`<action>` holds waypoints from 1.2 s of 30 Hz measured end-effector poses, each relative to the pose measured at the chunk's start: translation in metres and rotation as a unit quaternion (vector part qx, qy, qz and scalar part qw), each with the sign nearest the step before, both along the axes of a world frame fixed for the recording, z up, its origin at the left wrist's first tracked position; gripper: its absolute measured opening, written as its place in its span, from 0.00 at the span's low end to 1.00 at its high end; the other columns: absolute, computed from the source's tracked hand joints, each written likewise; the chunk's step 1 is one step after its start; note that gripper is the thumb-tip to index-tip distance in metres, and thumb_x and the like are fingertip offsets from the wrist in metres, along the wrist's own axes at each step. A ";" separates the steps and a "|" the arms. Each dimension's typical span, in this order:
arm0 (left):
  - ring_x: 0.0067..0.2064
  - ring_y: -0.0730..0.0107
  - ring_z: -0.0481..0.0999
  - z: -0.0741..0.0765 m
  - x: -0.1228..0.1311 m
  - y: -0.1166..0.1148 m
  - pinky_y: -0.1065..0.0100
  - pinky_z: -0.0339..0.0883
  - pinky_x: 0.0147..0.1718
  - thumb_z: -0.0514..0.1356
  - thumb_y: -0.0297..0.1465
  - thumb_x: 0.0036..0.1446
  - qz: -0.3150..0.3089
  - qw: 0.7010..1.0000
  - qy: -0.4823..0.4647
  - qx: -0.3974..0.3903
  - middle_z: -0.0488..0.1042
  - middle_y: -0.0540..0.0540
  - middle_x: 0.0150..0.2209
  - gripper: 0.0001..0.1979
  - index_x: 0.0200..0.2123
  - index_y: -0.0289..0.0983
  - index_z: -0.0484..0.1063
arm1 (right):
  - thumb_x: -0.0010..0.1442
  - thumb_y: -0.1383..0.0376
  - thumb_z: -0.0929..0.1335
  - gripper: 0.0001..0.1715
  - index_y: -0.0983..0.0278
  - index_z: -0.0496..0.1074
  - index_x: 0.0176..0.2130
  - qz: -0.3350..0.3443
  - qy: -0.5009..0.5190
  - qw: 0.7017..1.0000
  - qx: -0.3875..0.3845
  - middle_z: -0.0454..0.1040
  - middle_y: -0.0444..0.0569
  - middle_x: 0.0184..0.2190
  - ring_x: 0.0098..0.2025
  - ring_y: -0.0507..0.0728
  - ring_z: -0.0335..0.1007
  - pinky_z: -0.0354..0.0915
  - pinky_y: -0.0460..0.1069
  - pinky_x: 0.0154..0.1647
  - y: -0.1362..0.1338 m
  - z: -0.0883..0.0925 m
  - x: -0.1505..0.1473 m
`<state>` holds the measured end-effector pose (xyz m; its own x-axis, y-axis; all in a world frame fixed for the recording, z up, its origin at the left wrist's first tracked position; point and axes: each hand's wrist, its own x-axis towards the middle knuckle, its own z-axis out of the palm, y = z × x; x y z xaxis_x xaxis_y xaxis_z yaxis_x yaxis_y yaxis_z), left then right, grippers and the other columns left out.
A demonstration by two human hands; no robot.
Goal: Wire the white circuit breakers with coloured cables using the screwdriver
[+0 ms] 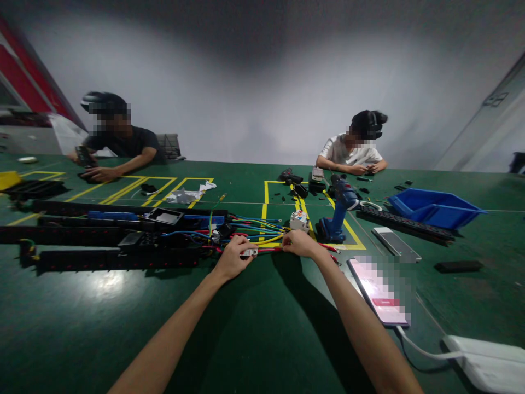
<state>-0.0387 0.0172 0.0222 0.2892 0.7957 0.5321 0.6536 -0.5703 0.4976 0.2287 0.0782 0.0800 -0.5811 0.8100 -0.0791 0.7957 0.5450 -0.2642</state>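
Observation:
My left hand point(233, 259) is closed on a small white block point(248, 253), too small to name exactly. A red wire point(268, 250) runs from beside the block to my right hand point(298, 244), whose fingertips pinch it. Just beyond my right hand stands a white boxy part point(299, 220) with coloured marks, perhaps a circuit breaker. Blue, yellow and green wires point(258, 223) fan out behind both hands from the ends of long black strips point(118, 261), which look like power strips. Some red wire ends point(330, 249) show to the right of my right wrist.
A blue cordless drill point(337, 216) stands right of the wires. Farther right are a blue bin point(437, 207), a black strip point(406, 223), a grey phone point(396, 244), a lit phone point(379, 290) and a white power bank point(488, 361). Two people point(348, 153) sit across the table.

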 end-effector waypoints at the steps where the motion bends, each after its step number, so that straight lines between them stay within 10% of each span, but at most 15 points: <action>1: 0.44 0.63 0.70 -0.002 0.000 0.000 0.61 0.67 0.46 0.64 0.26 0.51 0.000 1.000 0.000 0.004 0.73 0.47 0.40 0.13 0.42 0.43 0.78 | 0.55 0.65 0.69 0.08 0.63 0.79 0.37 -0.002 -0.002 1.000 0.001 0.79 0.48 0.33 0.34 0.54 0.72 0.60 0.44 0.33 0.000 -0.001 -0.001; 10: 0.46 0.63 0.71 -0.005 0.001 0.000 0.62 0.68 0.46 0.62 0.25 0.51 -0.002 1.000 0.010 -0.003 0.73 0.46 0.42 0.17 0.45 0.43 0.78 | 0.54 0.70 0.69 0.09 0.63 0.78 0.36 0.001 0.015 1.000 0.001 0.79 0.48 0.34 0.35 0.55 0.73 0.60 0.44 0.34 -0.001 0.004 0.001; 17: 0.45 0.63 0.69 0.000 -0.001 0.001 0.61 0.67 0.46 0.60 0.24 0.52 -0.014 0.996 0.083 -0.005 0.69 0.45 0.43 0.24 0.52 0.47 0.74 | 0.63 0.68 0.61 0.16 0.62 0.75 0.44 -0.047 0.140 0.982 0.117 0.77 0.49 0.40 0.37 0.54 0.70 0.61 0.45 0.38 -0.009 0.060 0.024; 24: 0.45 0.62 0.68 0.000 -0.005 0.002 0.60 0.67 0.48 0.59 0.21 0.49 -0.027 0.993 0.111 -0.016 0.68 0.44 0.43 0.28 0.53 0.48 0.74 | 0.53 0.73 0.61 0.24 0.60 0.70 0.48 -0.200 0.411 0.772 0.442 0.69 0.48 0.42 0.36 0.54 0.65 0.63 0.49 0.38 -0.026 0.109 0.064; 27: 0.45 0.62 0.68 0.002 -0.004 0.002 0.60 0.67 0.47 0.59 0.20 0.48 -0.025 0.993 0.110 -0.018 0.68 0.45 0.43 0.28 0.52 0.49 0.75 | 0.46 0.70 0.65 0.34 0.59 0.65 0.54 -0.338 0.462 0.700 0.426 0.64 0.50 0.48 0.49 0.59 0.63 0.63 0.53 0.46 -0.007 0.099 0.099; 31: 0.43 0.64 0.69 0.005 -0.002 0.001 0.62 0.68 0.46 0.59 0.21 0.49 -0.027 0.994 0.102 -0.022 0.68 0.45 0.43 0.28 0.52 0.48 0.74 | 0.35 0.70 0.67 0.51 0.61 0.56 0.59 -0.429 0.589 0.669 0.149 0.64 0.49 0.47 0.43 0.56 0.64 0.65 0.49 0.39 0.029 0.063 0.134; 36: 0.44 0.62 0.69 0.005 0.003 -0.002 0.60 0.68 0.46 0.60 0.22 0.47 -0.006 0.995 0.099 -0.011 0.68 0.45 0.42 0.26 0.49 0.47 0.76 | 0.33 0.68 0.69 0.31 0.64 0.68 0.42 -0.400 0.595 0.694 0.072 0.68 0.41 0.28 0.30 0.52 0.64 0.63 0.46 0.31 0.054 0.019 0.134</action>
